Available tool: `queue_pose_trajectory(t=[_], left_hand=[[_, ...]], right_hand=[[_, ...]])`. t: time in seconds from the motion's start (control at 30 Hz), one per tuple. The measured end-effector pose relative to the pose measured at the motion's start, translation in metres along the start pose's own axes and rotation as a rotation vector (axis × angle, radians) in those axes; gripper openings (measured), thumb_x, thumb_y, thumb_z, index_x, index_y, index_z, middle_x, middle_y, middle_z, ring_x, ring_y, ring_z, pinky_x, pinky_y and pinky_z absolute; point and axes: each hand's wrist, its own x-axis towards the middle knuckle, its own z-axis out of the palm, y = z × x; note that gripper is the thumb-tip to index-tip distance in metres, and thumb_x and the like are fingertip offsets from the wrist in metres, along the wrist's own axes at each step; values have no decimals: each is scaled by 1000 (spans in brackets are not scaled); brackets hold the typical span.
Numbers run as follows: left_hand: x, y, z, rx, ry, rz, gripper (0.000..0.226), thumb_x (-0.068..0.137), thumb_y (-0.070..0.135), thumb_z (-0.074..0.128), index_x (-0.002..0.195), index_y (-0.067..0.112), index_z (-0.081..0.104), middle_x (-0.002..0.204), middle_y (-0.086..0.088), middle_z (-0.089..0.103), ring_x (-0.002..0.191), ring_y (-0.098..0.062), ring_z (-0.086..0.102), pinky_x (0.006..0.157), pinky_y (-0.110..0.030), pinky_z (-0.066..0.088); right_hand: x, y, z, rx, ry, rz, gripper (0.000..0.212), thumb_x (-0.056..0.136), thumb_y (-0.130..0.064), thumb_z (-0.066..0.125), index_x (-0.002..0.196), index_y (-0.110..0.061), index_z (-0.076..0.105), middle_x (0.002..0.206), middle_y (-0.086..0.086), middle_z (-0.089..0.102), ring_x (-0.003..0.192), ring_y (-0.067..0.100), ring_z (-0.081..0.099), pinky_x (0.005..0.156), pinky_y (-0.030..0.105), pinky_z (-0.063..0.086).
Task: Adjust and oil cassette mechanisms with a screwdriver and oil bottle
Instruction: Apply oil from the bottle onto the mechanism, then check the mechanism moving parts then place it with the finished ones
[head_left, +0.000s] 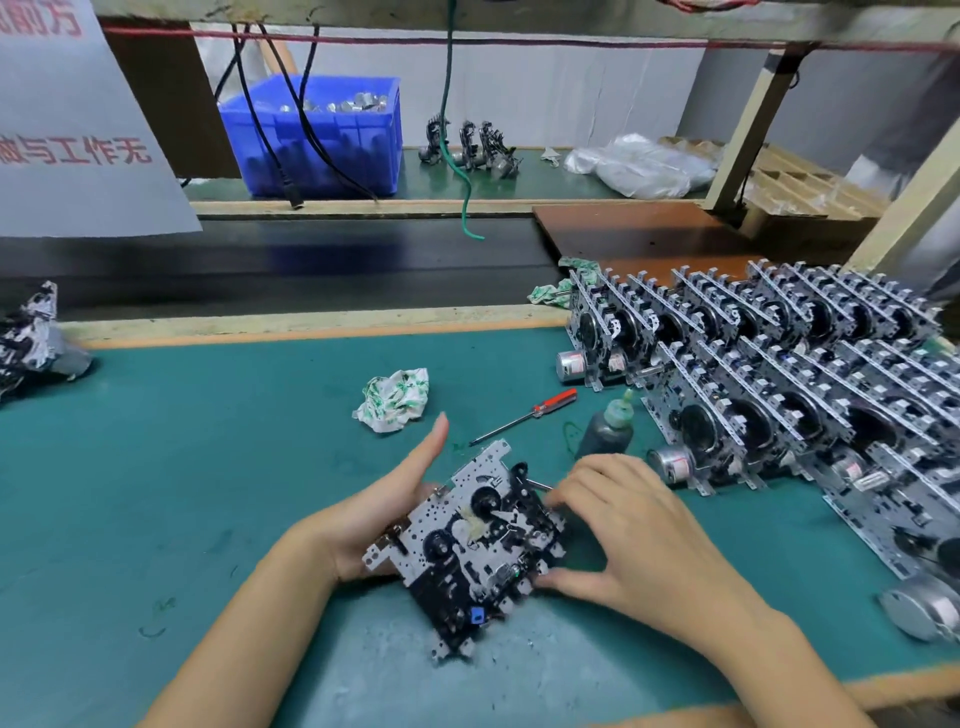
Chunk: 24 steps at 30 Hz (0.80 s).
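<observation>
While both hands (384, 514) (623, 530) grasp the mechanism (467, 545), the screwdriver (524, 415) lies up-frame, handle upper right, nearer the right grip.

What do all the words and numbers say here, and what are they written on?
"前方", red, cut off at the top of the grey hanging sign.
"与工作无", red, lower on the same sign; the character before it is cut off.
Small labels on the round motors beside the stacked mechanisms: too small to read.
Nothing readable on the screwdriver or oil bottle.
</observation>
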Motion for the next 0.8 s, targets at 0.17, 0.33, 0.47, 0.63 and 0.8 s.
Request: queue_pose_trajectory(t=[0.17,0.33,0.47,0.63,0.8], left_hand=[[-21,-4,-11,171,242,130,86,61,85,37,85,12,74,88,-11,74,71,-22,69,60,-26,54],[-48,-44,21,1280,884,287,82,51,98,12,73,29,50,61,8,59,65,-5,58,54,-25,38],[-45,-60,41,1531,999,259,75,47,94,5,78,35,41,79,14,65,81,-4,64,58,-24,34],[-39,-61,38,1441,1070,495,60,57,83,39,46,24,40,34,2,46,30,-16,50,40,-19,22],[-33,-61,39,1403,1163,591,62,54,80,41,40,20,34,29,2,36,25,-15,41,39,-18,21]], right_hand=[[-10,-8,15,81,77,131,57,65,-76,48,70,-21,59,74,-11,55,79,9,45,74,23,34],[-12,-12,27,71,92,109,53,78,-68,47,71,-16,57,73,-6,54,70,17,51,71,26,32],[-12,-10,27,49,78,64,46,80,-60,51,72,-15,54,73,-4,52,67,19,50,70,29,34],[-15,-12,28,34,138,51,46,79,-58,53,63,-15,52,65,-3,49,61,19,46,64,27,32],[-15,-14,31,60,155,61,48,78,-59,53,61,-14,52,63,-4,49,60,19,46,62,28,32]])
